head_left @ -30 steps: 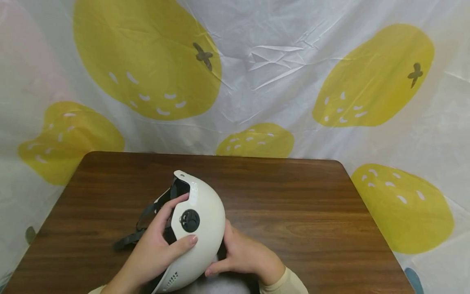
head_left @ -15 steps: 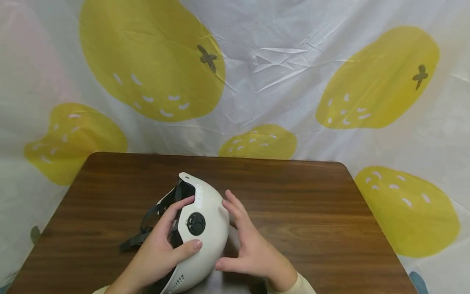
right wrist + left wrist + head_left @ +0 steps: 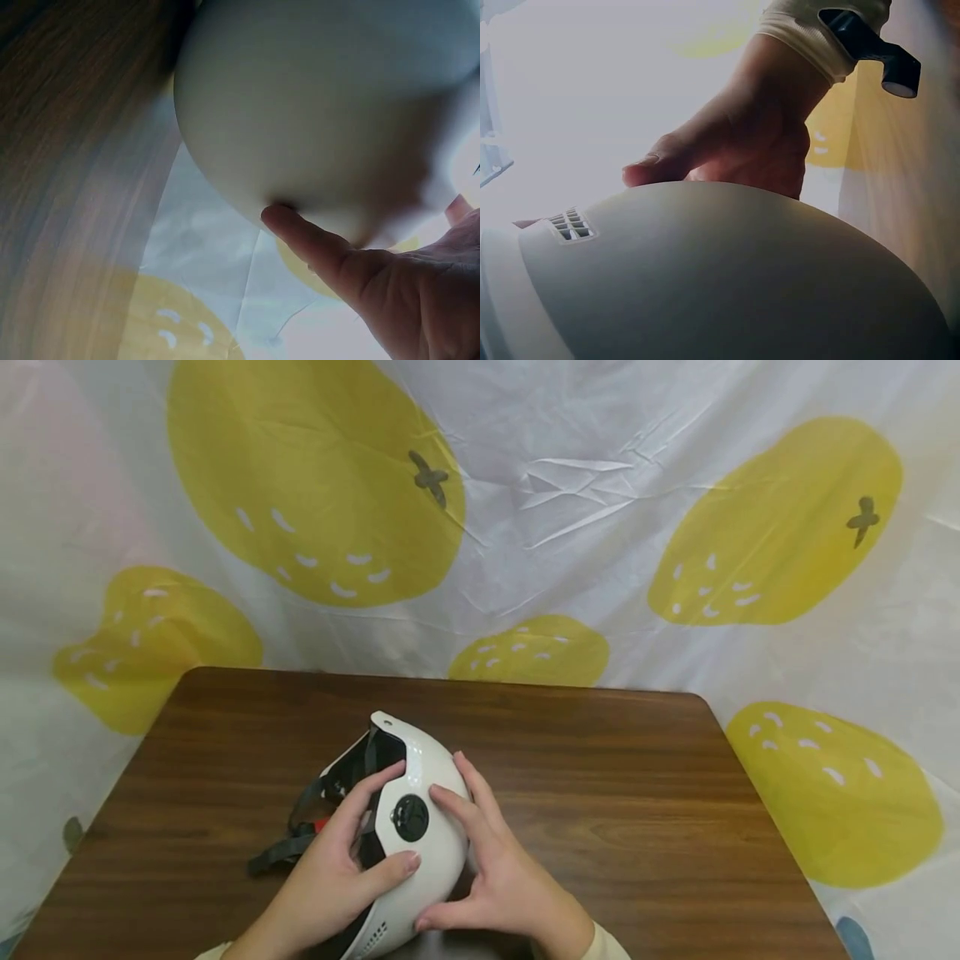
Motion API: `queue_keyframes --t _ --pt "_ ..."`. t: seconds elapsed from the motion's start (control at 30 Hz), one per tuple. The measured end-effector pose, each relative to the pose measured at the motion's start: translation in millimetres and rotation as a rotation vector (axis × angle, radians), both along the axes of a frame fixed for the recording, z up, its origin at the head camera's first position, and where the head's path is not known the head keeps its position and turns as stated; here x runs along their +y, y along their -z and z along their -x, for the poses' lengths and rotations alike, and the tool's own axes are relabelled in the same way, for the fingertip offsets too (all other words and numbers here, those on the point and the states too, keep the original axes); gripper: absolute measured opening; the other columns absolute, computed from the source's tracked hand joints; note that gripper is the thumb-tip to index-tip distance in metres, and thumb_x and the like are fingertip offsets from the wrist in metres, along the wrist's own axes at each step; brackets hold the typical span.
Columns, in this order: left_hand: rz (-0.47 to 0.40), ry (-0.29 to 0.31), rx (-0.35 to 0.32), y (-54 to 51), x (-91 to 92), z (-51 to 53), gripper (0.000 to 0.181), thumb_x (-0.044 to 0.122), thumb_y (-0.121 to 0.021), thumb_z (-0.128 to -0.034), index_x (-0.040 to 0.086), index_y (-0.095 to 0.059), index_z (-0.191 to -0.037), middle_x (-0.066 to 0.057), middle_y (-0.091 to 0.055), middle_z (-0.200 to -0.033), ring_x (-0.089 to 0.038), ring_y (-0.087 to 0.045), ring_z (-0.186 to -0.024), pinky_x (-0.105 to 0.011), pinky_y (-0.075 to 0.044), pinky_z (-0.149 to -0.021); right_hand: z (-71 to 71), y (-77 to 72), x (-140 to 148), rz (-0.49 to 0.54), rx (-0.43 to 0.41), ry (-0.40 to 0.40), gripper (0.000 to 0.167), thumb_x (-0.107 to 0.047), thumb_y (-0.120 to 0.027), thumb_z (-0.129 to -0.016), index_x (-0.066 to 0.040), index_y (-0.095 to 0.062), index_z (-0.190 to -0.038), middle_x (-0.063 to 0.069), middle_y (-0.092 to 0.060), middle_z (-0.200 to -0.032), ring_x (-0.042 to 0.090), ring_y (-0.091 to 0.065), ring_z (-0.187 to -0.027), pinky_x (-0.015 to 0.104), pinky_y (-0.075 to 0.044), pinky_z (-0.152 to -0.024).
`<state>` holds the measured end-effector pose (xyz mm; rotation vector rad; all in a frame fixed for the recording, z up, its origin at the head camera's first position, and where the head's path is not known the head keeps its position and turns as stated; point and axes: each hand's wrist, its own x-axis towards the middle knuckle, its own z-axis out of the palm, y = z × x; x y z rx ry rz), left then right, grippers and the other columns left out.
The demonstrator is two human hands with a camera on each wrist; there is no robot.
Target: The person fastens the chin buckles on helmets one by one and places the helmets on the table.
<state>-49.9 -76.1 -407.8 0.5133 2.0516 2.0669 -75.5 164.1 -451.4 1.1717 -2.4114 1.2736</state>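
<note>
A white helmet [image 3: 442,852] with a round black knob [image 3: 410,817] and a small vent grille lies tilted at the front of the table, its dark inside facing left. My left hand [image 3: 333,868] grips its rim, thumb on the outer shell and fingers reaching over the edge. My right hand [image 3: 498,877] rests on the rounded crown, fingers spread and nearly straight, thumb low near the grille. Dark straps [image 3: 281,852] hang out at the left, with a bit of red showing by my left hand. The white shell [image 3: 315,112] fills much of the right wrist view.
The brown wooden table [image 3: 615,810] extends behind the helmet and to both sides. A white curtain [image 3: 562,552] printed with yellow fruit hangs along its far edge. In the left wrist view, a dark device [image 3: 877,56] is worn at a sleeve.
My right hand came off the crown's side, then settled back on the shell higher up and closer to the knob. The left hand kept its grip. Red at the straps has come into sight.
</note>
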Motion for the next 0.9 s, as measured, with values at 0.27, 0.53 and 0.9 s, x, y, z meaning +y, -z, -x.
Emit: queue_keyframes --t 0.27,0.53,0.9 --pt "0.015 -0.022 0.024 -1.4 1.3 -1.5 0.076 0.011 -0.077 -0.0993 0.019 -0.038 -0.164 -0.019 -0.05 -0.154 -0.039 -0.059 -0.128 -0.035 -0.058 -0.091 -0.3 0.0 0.6 -0.02 0.014 0.016 0.118 -0.054 -0.099 -0.071 -0.022 -0.034 -0.164 0.018 -0.008 -0.175 0.042 -0.025 -0.157 0.056 -0.037 -0.118" --pt "0.021 -0.02 0.057 2.1 3.2 -1.9 0.075 0.011 -0.078 -0.0987 0.022 -0.04 -0.163 -0.018 -0.052 -0.152 -0.03 -0.062 -0.125 -0.035 -0.059 -0.09 -0.4 1.5 0.9 -0.031 -0.007 0.017 0.118 -0.056 -0.097 -0.073 -0.023 -0.032 -0.166 0.017 -0.006 -0.175 0.041 -0.025 -0.156 0.057 -0.038 -0.117" --pt "0.133 -0.019 0.088 2.1 5.2 -4.6 0.076 0.021 -0.082 -0.097 0.027 -0.041 -0.161 -0.011 -0.06 -0.146 -0.022 -0.066 -0.12 -0.032 -0.058 -0.091 -3.4 -0.9 -1.7 -0.016 0.069 0.005 0.129 -0.046 -0.105 -0.062 -0.023 -0.032 -0.166 0.027 -0.009 -0.17 0.042 -0.027 -0.153 0.055 -0.043 -0.114"
